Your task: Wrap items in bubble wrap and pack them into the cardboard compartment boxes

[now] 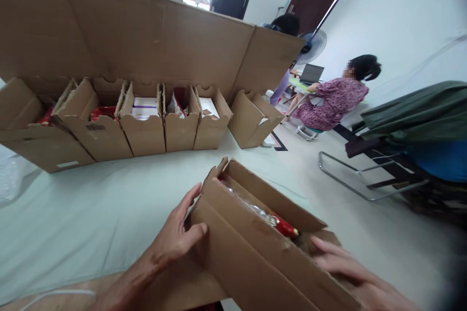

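Right now, the two hands are apart, with one long brown box (248, 233) between them. The left hand (178, 238) has its thumb on the near wall and its fingers round the far left end. The right hand (341, 265) has its fingers over the open top at the other end; its thumb is hidden, so I can't tell if it grips. The box is tipped, and its long side runs slanting, from far left down to near right. Inside is something shiny with a red packet (285, 226). Past the box, across the pale green cloth (124, 209), stand five boxes (144, 133) side by side, and one lone box (250, 119) just right of them. The left hand is nearer to that row than the right one.
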Tool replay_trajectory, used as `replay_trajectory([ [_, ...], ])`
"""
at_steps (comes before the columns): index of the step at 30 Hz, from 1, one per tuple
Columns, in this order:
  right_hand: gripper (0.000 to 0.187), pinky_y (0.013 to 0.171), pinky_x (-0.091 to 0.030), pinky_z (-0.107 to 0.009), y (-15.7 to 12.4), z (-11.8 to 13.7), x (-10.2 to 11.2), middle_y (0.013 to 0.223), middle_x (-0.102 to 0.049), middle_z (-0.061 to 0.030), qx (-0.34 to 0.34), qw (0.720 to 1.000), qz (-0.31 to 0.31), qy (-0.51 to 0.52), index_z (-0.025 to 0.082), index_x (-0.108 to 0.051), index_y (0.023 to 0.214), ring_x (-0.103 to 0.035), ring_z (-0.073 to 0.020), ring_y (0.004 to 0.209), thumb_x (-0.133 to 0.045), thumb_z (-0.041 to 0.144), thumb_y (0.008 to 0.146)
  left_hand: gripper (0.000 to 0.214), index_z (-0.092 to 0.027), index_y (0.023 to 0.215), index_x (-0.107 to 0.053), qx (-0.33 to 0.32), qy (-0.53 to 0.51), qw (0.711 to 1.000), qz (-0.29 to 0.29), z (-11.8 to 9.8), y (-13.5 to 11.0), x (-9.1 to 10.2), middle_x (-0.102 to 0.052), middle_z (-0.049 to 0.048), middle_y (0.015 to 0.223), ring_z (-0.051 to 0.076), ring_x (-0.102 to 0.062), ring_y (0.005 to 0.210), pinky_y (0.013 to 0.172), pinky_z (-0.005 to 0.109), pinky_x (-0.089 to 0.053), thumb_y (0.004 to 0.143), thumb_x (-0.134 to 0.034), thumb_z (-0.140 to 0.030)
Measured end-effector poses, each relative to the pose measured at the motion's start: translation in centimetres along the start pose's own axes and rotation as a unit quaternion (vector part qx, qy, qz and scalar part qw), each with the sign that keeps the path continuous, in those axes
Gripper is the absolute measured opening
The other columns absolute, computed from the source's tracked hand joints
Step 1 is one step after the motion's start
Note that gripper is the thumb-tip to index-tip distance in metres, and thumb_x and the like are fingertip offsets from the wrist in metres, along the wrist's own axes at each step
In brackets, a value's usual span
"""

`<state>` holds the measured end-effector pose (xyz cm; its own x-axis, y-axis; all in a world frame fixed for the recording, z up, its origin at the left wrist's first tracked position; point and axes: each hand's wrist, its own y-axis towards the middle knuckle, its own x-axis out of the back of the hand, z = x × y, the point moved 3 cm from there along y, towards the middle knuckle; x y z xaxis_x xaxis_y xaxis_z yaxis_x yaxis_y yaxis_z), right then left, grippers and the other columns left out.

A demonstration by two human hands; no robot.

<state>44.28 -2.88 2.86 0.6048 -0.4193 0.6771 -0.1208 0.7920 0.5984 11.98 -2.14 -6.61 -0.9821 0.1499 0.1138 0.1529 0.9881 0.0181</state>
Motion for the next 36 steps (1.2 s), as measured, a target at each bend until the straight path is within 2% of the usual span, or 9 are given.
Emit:
replay_trajectory([
  [2, 0.047, 0.105, -0.052, -0.055, -1.0, 0.3, -0.3, 0.141, -0.061, -0.0119, -0.013, 1.000, -0.016, 0.000, 0.028, -0.062, 0.133, -0.057, -0.0352, 0.133, -0.069, 0.035, 0.086, 0.072, -0.017, 0.147, -0.050, -0.007, 0.000, 1.000, -0.026, 0.2, -1.6, 0.5, -0.058, 0.0156, 0.148, 0.035, -0.055, 0.137, 0.112, 0.047, -0.048, 0.081, -0.066, -0.041],
  [8, 0.069, 0.113, -0.048, -0.054, -4.1, -0.2, -5.0, 0.154, -0.052, -0.0140, -0.093, 0.993, -0.051, 0.056, 0.026, -0.042, 0.155, -0.052, -0.0321, 0.141, -0.066, 0.035, 0.091, 0.057, -0.019, 0.136, -0.056, -0.006, 0.120, 0.961, -0.249, 3.9, -5.7, 1.3, -0.066, 0.0132, 0.134, 0.032, -0.060, 0.130, 0.112, 0.048, -0.046, 0.084, -0.064, -0.041],
  [12, 0.038, 0.081, -0.062, -0.042, -4.0, -1.3, -10.2, 0.109, -0.078, -0.0130, -0.202, 0.951, 0.038, 0.229, 0.020, -0.070, 0.121, -0.074, -0.0303, 0.099, -0.060, 0.045, 0.094, 0.042, -0.021, 0.127, -0.057, -0.009, 0.126, 0.953, -0.277, 4.6, -5.4, 2.1, -0.067, 0.0108, 0.128, 0.028, -0.062, 0.125, 0.107, 0.042, -0.048, 0.090, -0.058, -0.040],
  [16, 0.025, 0.069, -0.056, -0.037, 1.0, -0.3, -14.9, 0.077, -0.075, -0.0069, -0.182, 0.927, 0.120, 0.306, 0.019, -0.072, 0.079, -0.068, -0.0259, 0.073, -0.060, 0.038, 0.090, 0.042, -0.020, 0.127, -0.055, 0.005, 0.137, 0.943, -0.304, 3.3, -2.5, 5.0, -0.067, 0.0090, 0.121, 0.026, -0.064, 0.113, 0.097, 0.039, -0.050, 0.089, -0.056, -0.040],
  [21, 0.025, 0.087, -0.055, -0.038, 9.2, 2.2, -22.1, 0.090, -0.077, -0.0030, -0.132, 0.907, 0.154, 0.370, 0.019, -0.074, 0.093, -0.068, -0.0238, 0.088, -0.055, 0.034, 0.089, 0.052, -0.018, 0.129, -0.052, 0.015, 0.164, 0.913, -0.374, 1.6, 1.4, 9.4, -0.066, 0.0074, 0.112, 0.024, -0.065, 0.097, 0.093, 0.039, -0.052, 0.082, -0.060, -0.040],
  [25, 0.026, 0.090, -0.057, -0.035, 11.8, 3.7, -27.0, 0.095, -0.078, -0.0012, -0.101, 0.892, 0.179, 0.403, 0.022, -0.075, 0.098, -0.069, -0.0214, 0.093, -0.055, 0.036, 0.090, 0.055, -0.015, 0.127, -0.053, 0.043, 0.189, 0.884, -0.426, 1.7, 2.5, 12.1, -0.066, 0.0098, 0.110, 0.027, -0.064, 0.098, 0.097, 0.047, -0.052, 0.078, -0.063, -0.039],
  [29, 0.027, 0.099, -0.054, -0.036, 11.4, 1.0, -26.4, 0.111, -0.076, -0.0048, -0.107, 0.905, 0.121, 0.394, 0.022, -0.076, 0.103, -0.068, -0.0221, 0.104, -0.063, 0.037, 0.084, 0.062, -0.016, 0.134, -0.051, 0.039, 0.170, 0.890, -0.422, 2.2, 2.1, 13.1, -0.064, 0.0146, 0.128, 0.033, -0.061, 0.118, 0.106, 0.053, -0.048, 0.079, -0.064, -0.042],
  [33, 0.053, 0.111, -0.044, -0.050, 11.5, -8.6, -21.2, 0.133, -0.065, -0.0155, -0.210, 0.927, -0.076, 0.301, 0.016, -0.064, 0.129, -0.060, -0.0284, 0.122, -0.058, 0.044, 0.085, 0.082, -0.024, 0.152, -0.039, 0.040, 0.152, 0.902, -0.402, 2.8, 0.6, 12.0, -0.050, 0.0147, 0.152, 0.038, -0.052, 0.137, 0.112, 0.060, -0.043, 0.078, -0.068, -0.048],
  [36, 0.081, 0.114, -0.038, -0.056, 13.3, -15.9, -18.4, 0.144, -0.054, -0.0196, -0.262, 0.925, -0.137, 0.239, 0.014, -0.049, 0.144, -0.051, -0.0338, 0.133, -0.070, 0.050, 0.073, 0.095, -0.029, 0.160, -0.028, 0.051, 0.143, 0.904, -0.400, 3.6, -0.6, 10.9, -0.037, 0.0139, 0.164, 0.041, -0.043, 0.145, 0.115, 0.065, -0.039, 0.077, -0.070, -0.051],
])
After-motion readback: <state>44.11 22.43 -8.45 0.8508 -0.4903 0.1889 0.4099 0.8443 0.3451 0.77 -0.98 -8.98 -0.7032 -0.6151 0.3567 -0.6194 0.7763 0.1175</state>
